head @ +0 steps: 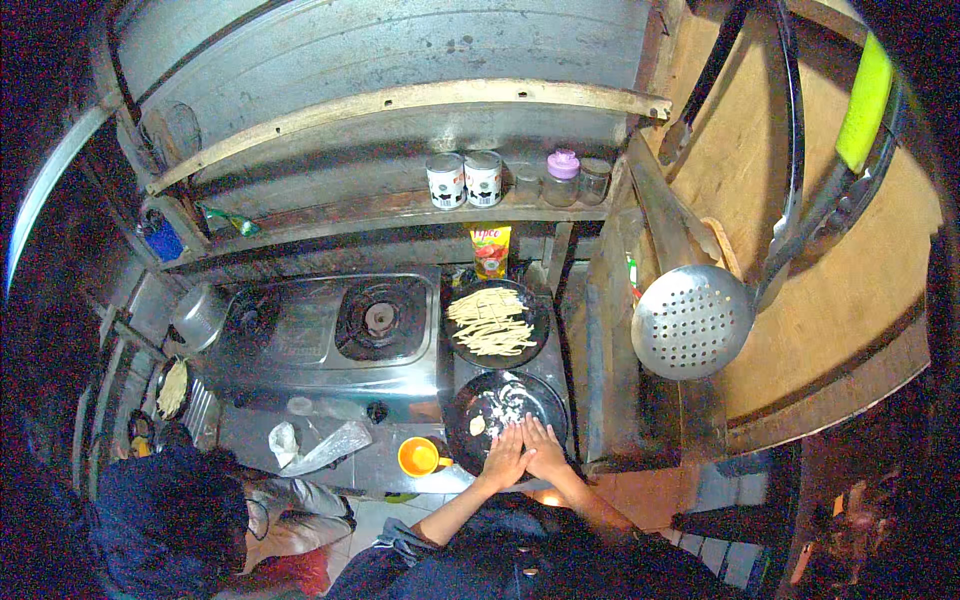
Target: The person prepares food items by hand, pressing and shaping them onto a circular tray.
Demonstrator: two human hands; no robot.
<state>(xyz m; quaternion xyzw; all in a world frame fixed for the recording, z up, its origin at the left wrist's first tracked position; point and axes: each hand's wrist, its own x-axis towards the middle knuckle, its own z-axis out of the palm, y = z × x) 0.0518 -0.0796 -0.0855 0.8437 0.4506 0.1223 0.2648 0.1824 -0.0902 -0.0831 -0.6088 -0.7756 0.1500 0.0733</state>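
Observation:
My left hand (508, 456) and my right hand (543, 448) lie side by side, palms down, on a round black plate (463, 401). Their fingers point away from me, and the thumbs touch or overlap. Whatever is under the palms is hidden. White flour (511, 397) is smeared over the plate beyond my fingertips. To the left of my left hand lies a small lump of dough (477, 425). Just behind, a second black plate (541, 319) carries two rows of pale dough strips (493, 324).
A yellow-orange cup (418, 457) stands left of the near plate, and a plastic bag (330, 448) lies beyond it. A gas stove (322, 315) is behind. Another person (165, 517) sits at left. A perforated skimmer (694, 322) hangs at right. Cans (446, 181) stand on a shelf.

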